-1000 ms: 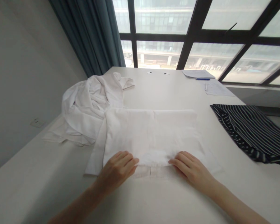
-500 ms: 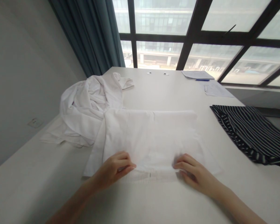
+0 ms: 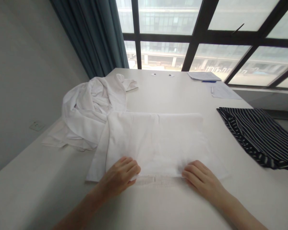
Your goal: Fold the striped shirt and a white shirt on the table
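A white garment (image 3: 156,140) lies folded into a wide rectangle on the table, with flared layers showing at its left and right sides. My left hand (image 3: 122,172) is closed on its near edge, left of the middle, fingers curled over the fabric. At the right part of that same edge, my right hand (image 3: 203,179) has its fingers bent together on the cloth, the thumb hidden underneath. Between the hands a thin strip of lower layer shows past the fold.
A crumpled heap of white cloth (image 3: 91,108) touches the garment's left side. To the right lies a black-and-white striped cloth (image 3: 259,137). Papers (image 3: 204,76) and a blue pen (image 3: 208,81) are at the white table's (image 3: 144,207) far right, before the window.
Both hands have shifted slightly along the near edge, and their fingers have curled further over the fabric. The near fold now looks straighter. The heap and striped cloth have stayed put.
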Action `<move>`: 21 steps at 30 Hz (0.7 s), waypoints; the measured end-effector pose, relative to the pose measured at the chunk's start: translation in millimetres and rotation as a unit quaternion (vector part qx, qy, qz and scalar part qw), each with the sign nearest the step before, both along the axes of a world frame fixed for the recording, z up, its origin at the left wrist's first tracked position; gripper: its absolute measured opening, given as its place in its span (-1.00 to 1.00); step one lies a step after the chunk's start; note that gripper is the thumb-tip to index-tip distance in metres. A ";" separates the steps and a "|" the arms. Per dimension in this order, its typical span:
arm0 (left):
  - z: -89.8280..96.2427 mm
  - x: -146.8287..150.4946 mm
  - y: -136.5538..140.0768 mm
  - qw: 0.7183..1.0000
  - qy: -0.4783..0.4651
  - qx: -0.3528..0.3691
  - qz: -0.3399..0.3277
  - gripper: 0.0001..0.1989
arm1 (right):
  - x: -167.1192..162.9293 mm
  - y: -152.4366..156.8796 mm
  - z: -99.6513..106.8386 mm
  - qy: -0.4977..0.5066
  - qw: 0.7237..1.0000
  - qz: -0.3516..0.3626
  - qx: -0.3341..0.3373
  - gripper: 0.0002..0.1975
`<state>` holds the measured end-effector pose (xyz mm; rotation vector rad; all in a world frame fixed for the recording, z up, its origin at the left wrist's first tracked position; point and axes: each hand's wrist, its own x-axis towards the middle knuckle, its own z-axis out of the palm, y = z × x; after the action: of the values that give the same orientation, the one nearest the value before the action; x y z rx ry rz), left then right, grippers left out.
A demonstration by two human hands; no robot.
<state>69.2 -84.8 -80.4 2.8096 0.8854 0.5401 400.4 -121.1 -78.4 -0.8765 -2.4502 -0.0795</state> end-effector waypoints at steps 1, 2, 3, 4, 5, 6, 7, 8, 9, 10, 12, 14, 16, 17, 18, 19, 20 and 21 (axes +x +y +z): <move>0.2 -0.1 -0.1 1.000 0.005 0.017 -0.014 -0.80 | -0.2 -0.4 0.2 -0.008 1.000 0.004 0.017 -0.87; 0.6 -0.5 0.0 0.999 0.011 0.026 -0.024 -0.77 | -0.1 -0.6 0.1 -0.015 1.000 0.007 0.016 -0.85; 0.8 -0.9 0.0 0.999 0.020 0.023 -0.029 -0.74 | 0.3 -0.7 -0.3 -0.018 1.000 0.009 -0.003 -0.84; 1.1 -1.3 0.0 0.999 0.030 0.006 -0.028 -0.72 | 0.8 -0.6 -0.5 -0.016 0.999 0.008 -0.037 -0.83; 1.3 -1.7 0.0 0.999 0.040 -0.019 -0.023 -0.70 | 1.6 -0.4 -0.4 -0.012 0.996 0.007 -0.083 -0.83; 1.7 -2.1 -0.1 0.998 0.046 -0.048 -0.016 -0.69 | 2.4 0.0 0.5 -0.003 0.991 0.006 -0.134 -0.82; 2.5 -2.4 -0.2 0.996 0.046 -0.077 -0.010 -0.68 | 3.3 0.6 2.2 0.006 0.983 0.008 -0.184 -0.81; 3.9 -2.9 -0.4 0.994 0.038 -0.102 -0.006 -0.67 | 4.3 1.2 4.8 0.018 0.973 0.012 -0.229 -0.80; 6.2 -3.5 -0.5 0.992 0.027 -0.125 -0.003 -0.66 | 5.2 2.0 7.9 0.030 0.963 0.018 -0.267 -0.79; 9.2 -4.2 -0.6 0.989 0.013 -0.145 -0.003 -0.64 | 6.3 2.7 11.2 0.043 0.953 0.027 -0.300 -0.80; 16.6 -6.1 -0.3 0.983 -0.011 -0.185 -0.007 -0.63 | 8.8 4.1 16.1 0.069 0.933 0.048 -0.350 -0.83; 22.2 -7.9 0.7 0.975 -0.026 -0.219 -0.015 -0.65 | 12.0 4.6 15.5 0.102 0.914 0.059 -0.387 -0.80; 22.6 -8.7 2.6 0.972 -0.043 -0.231 -0.020 -0.78 | 15.7 4.1 8.5 0.149 0.891 0.025 -0.429 -0.75; 20.3 -8.5 3.6 0.972 -0.050 -0.228 -0.017 -0.84 | 17.4 3.6 3.6 0.170 0.875 -0.013 -0.453 -0.73; 16.7 -8.1 4.5 0.974 -0.058 -0.218 -0.013 -0.85 | 18.8 3.1 -1.4 0.189 0.858 -0.061 -0.473 -0.71; 12.3 -7.5 5.2 0.976 -0.062 -0.206 -0.007 -0.82 | 19.8 2.8 -5.9 0.205 0.845 -0.108 -0.482 -0.69; 7.7 -6.9 5.6 0.979 -0.063 -0.195 -0.002 -0.80 | 20.4 2.8 -9.4 0.215 0.840 -0.145 -0.477 -0.69; 3.2 -6.5 5.6 0.981 -0.060 -0.184 0.002 -0.79 | 20.7 3.1 -11.6 0.216 0.847 -0.165 -0.458 -0.70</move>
<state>62.7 -79.3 -77.2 2.4168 0.8655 0.4831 421.0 -117.9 -89.9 -1.4919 -1.8093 1.1236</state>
